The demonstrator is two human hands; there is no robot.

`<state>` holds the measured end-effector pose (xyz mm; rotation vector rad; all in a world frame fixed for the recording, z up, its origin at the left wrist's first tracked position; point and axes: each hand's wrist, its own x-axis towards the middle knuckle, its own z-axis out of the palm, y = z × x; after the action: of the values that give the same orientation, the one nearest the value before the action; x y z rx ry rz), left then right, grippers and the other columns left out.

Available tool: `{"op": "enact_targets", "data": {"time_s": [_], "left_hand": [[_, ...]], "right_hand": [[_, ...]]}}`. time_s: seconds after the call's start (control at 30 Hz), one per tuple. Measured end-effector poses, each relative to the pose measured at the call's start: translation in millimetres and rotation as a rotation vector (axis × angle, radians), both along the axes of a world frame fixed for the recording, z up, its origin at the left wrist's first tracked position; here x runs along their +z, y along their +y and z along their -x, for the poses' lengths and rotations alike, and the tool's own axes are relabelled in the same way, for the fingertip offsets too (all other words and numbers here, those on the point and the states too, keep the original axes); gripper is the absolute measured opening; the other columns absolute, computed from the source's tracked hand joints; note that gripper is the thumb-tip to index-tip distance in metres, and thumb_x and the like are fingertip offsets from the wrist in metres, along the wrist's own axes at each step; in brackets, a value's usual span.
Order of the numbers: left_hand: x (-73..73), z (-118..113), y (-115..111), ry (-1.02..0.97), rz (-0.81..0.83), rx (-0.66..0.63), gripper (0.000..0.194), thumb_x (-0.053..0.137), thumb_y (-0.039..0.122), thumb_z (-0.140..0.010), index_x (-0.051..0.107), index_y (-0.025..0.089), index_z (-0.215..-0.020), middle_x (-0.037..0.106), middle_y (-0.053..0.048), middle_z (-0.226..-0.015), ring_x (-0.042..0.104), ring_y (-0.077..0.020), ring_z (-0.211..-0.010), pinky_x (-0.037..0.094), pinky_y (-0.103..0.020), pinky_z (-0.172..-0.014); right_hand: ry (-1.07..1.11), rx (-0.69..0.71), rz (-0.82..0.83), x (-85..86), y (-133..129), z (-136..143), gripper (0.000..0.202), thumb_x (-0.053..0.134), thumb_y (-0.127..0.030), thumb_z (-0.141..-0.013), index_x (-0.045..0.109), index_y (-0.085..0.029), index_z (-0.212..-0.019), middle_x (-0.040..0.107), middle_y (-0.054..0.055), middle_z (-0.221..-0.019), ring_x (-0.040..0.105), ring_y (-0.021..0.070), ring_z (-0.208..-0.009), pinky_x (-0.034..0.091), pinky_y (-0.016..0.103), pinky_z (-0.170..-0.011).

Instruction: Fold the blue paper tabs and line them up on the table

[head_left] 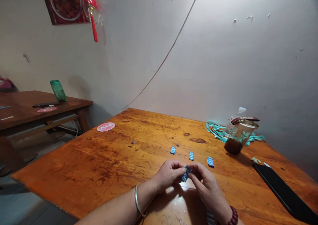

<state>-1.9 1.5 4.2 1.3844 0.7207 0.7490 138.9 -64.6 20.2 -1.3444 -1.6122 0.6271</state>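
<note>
My left hand [171,175] and my right hand [205,182] meet above the near part of the wooden table [146,168]. Between their fingertips is a small blue-and-white striped piece [185,176], pinched from both sides and bent or folded at the top. Three similar striped pieces lie in a spaced row beyond my hands: a left one [173,150], a middle one [191,156] and a right one [210,161]. A tiny blue scrap [133,142] lies farther left. Partly hidden by my right wrist are more striped pieces [210,217].
On the right stand a jug of dark liquid [236,142] and a clear bottle [231,124] beside turquoise straps [216,131]. A black flat object [283,190] lies near the right edge. A pink number disc [106,127] marks the left side. Another table [29,99] stands left.
</note>
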Motion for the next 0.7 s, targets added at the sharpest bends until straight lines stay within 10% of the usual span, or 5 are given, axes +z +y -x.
{"op": "enact_targets", "data": {"time_s": [0.7], "left_hand": [[0.0, -1, -1, -0.033, 0.111, -0.028, 0.027, 0.065, 0.036, -0.060, 0.058, 0.010, -0.068, 0.055, 0.000, -0.057, 0.047, -0.0072, -0.049, 0.037, -0.020, -0.049]], "right_hand": [[0.011, -0.067, -0.050, -12.4, 4, -4, 0.019, 0.046, -0.036, -0.081, 0.056, -0.019, -0.077, 0.058, 0.002, -0.072, 0.054, 0.0154, -0.066, 0.043, 0.025, -0.060]]}}
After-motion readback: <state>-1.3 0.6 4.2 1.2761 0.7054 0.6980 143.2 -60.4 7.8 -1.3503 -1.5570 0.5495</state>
